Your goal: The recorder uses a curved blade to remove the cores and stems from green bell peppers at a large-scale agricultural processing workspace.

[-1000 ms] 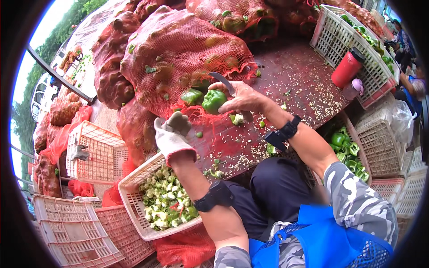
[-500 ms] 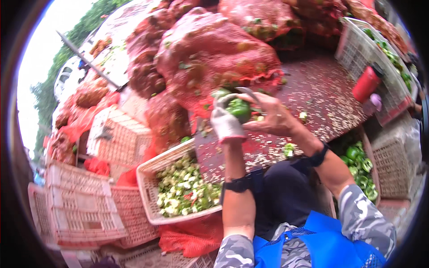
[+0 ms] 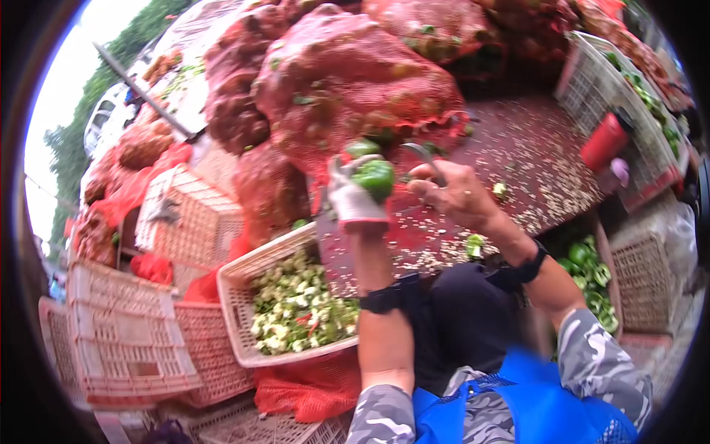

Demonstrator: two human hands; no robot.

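Note:
My left hand [image 3: 349, 194], in a white glove, holds a green pepper [image 3: 374, 177] up in front of the red mesh sacks [image 3: 347, 81]. My right hand [image 3: 458, 194], bare, grips a curved metal tool [image 3: 425, 157] just right of the pepper. Both hands hover over a dark red table top [image 3: 532, 170] strewn with pale seeds. A white basket [image 3: 244, 274] of pepper cores and scraps sits below my left forearm.
A red cup [image 3: 606, 140] stands by a white crate [image 3: 592, 81] at the far right. Cut green peppers [image 3: 592, 274] fill a bin at the right. Empty pink and white crates [image 3: 126, 333] stack up at the left. More red sacks pile behind.
My left hand rose from over the scrap basket to the pepper and now holds it up. My right hand stays by the pepper with the tool. The view shifted left.

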